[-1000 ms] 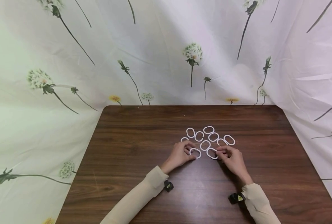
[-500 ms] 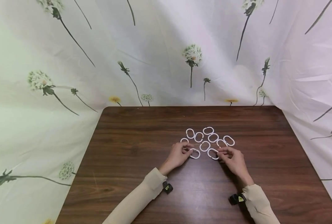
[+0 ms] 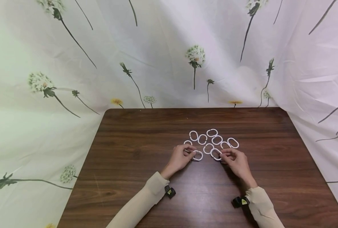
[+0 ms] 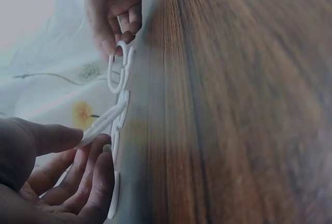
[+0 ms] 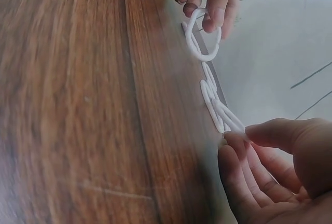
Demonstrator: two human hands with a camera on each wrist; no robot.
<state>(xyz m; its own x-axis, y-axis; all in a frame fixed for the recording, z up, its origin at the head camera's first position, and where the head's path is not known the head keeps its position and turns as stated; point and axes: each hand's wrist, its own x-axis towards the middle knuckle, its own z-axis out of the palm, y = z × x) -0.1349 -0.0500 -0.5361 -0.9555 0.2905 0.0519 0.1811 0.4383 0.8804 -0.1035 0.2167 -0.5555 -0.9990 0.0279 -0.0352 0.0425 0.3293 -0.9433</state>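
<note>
My left hand (image 3: 181, 157) pinches a white shower curtain ring (image 3: 202, 155), an oval plastic loop, between thumb and fingers. In the left wrist view that ring (image 4: 101, 123) is tilted and held at one end. To the right, my right hand (image 3: 237, 162) pinches another such ring (image 3: 210, 153) by its right end. The right wrist view shows this held ring (image 5: 231, 116) leaning from the thumb (image 5: 272, 133). A short gap separates the two held rings. Several similar white rings (image 3: 190, 136) lie loosely on the table just beyond both hands, one partly hidden behind the left fingers.
The dark wood-grain table (image 3: 134, 133) reaches back to a white flower-printed cloth (image 3: 163, 63), which hangs behind it and on both sides. Black cameras (image 3: 170, 192) are strapped at both wrists.
The left hand has shifted slightly left with its ring, its grip changing a little. The right hand's ring dips toward me and right, then moves back up and left, now overlapping a loose ring.
</note>
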